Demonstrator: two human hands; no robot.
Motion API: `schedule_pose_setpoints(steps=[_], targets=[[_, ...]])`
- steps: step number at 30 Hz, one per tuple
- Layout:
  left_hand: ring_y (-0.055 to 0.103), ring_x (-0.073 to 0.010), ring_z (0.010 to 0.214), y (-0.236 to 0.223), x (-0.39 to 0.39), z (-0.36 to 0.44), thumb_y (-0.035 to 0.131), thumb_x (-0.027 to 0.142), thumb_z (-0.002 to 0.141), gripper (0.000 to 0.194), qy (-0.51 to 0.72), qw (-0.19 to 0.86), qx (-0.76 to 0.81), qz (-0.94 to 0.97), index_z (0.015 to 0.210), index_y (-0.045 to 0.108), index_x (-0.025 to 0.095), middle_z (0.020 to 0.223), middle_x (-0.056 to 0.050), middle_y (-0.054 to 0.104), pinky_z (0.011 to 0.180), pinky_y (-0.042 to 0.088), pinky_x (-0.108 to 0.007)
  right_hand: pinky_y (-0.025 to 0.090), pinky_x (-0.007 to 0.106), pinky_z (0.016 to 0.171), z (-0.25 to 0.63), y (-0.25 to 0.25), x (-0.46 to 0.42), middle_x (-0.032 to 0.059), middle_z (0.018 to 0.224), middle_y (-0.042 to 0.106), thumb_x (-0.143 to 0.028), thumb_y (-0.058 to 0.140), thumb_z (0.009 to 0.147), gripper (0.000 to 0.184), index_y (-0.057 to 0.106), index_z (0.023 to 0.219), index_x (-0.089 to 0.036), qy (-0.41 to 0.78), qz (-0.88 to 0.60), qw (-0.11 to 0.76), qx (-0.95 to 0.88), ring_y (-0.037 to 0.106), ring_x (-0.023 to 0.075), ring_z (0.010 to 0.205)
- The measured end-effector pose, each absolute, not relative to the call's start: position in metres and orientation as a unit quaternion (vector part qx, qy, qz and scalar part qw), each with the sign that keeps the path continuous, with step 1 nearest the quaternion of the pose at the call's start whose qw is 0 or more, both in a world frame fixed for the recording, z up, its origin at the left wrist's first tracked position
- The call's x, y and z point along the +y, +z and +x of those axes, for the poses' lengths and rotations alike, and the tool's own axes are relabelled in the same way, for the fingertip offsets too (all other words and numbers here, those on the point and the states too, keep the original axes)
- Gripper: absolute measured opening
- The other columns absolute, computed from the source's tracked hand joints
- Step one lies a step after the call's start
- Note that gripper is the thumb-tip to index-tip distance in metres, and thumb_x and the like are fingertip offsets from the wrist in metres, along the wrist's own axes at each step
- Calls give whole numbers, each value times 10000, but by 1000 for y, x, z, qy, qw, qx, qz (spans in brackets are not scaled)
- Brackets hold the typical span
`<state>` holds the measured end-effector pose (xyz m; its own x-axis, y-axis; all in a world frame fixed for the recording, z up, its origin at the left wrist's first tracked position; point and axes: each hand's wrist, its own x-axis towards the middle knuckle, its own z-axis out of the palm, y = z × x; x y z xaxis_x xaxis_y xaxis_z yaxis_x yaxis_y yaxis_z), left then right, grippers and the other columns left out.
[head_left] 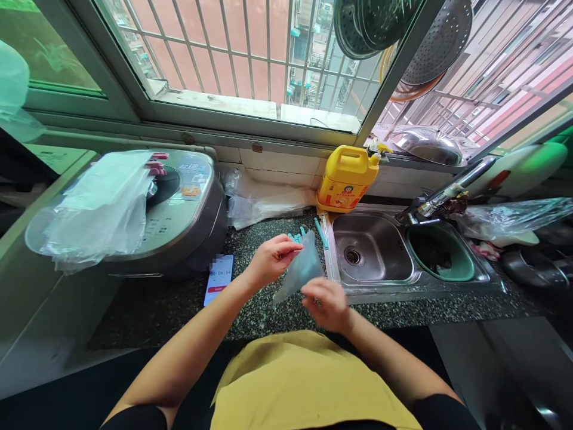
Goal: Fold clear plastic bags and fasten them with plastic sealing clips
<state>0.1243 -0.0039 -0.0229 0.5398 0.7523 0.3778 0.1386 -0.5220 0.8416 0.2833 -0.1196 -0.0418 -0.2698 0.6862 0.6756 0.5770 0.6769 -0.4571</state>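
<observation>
Bag [304,269], thin and translucent, sits at centre frame, pinched near its upper edge by the left hand [271,261]; the right hand [329,304] curls beside it (grip unclear). Uneven pulling could tear it or knock teal pieces [297,237] sinkward.

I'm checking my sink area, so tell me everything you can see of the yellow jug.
The jug looks like bright yellow plastic, with a molded top handle and a front label in red print. It stands upright at the sink's back left corner, near the tiled wall. Clear bags lie left of it; neither the left hand nor the right hand touches it. I can't tell how full it is.
</observation>
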Motion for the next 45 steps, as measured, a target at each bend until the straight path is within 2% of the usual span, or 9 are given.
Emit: schedule_pose_setpoints(steps=[6,10,14,21,26,31,38,42,45], targets=[[565,-131,642,-1,-10,113,534,281,843,213,342,350,205,847,878,740,241,748,-54,641,617,456,-249,450,471,950,310,-4,-61,105,1199,589,-293,678,756,349,596,1092,-246,119,-430,369,-815,519,250,1137],[593,-153,708,11,-11,104,564,319,825,203,352,399,211,820,907,728,233,790,-65,666,683,485,-280,478,418,891,299,-5,-47,47,943,684,-270,613,820,59,635,782,-230,186,-386,387,-816,571,199,995],[622,-219,929,-5,-4,74,644,455,756,430,426,531,257,687,1113,660,217,988,-108,685,851,482,-352,493,389,822,297,-5,-52,48,856,695,-320,596,839,175,613,708,-205,232,-406,424,-776,608,177,865],[590,-284,1088,-84,-27,52,574,745,636,731,469,670,269,508,1094,672,183,1111,-152,671,928,441,-381,499,308,686,310,-22,-65,18,709,650,-453,623,787,286,616,703,-180,296,-529,468,-644,602,150,687],[631,-242,959,-87,-43,84,786,594,501,661,464,662,339,481,1007,686,182,1014,-109,697,868,465,-335,489,282,651,309,-40,-74,8,691,637,-462,662,744,290,619,707,-177,320,-570,489,-577,586,138,657],[589,-146,663,-75,-39,101,764,465,608,331,483,624,416,453,693,674,158,708,-36,671,665,465,-263,508,302,672,316,-54,-84,19,709,655,-453,660,748,277,625,734,-178,314,-591,485,-562,607,148,672],[602,-159,761,-50,-37,95,634,271,744,122,432,528,395,615,775,686,165,784,-43,676,728,469,-271,452,444,923,330,-18,-81,119,1212,592,-456,712,710,603,520,1236,-231,176,-548,404,-711,545,256,1102],[620,-165,800,-34,-38,100,594,180,738,135,404,494,360,681,839,684,171,837,-51,680,777,491,-296,388,457,985,311,9,-63,104,1188,614,-410,757,677,531,594,1145,-219,133,-460,287,-830,492,273,1142],[633,-158,809,-27,-40,103,569,146,741,220,396,504,327,695,938,664,173,861,-49,678,802,497,-298,422,396,881,297,10,-50,65,956,694,-327,735,720,270,656,947,-204,157,-429,231,-859,575,227,952]])
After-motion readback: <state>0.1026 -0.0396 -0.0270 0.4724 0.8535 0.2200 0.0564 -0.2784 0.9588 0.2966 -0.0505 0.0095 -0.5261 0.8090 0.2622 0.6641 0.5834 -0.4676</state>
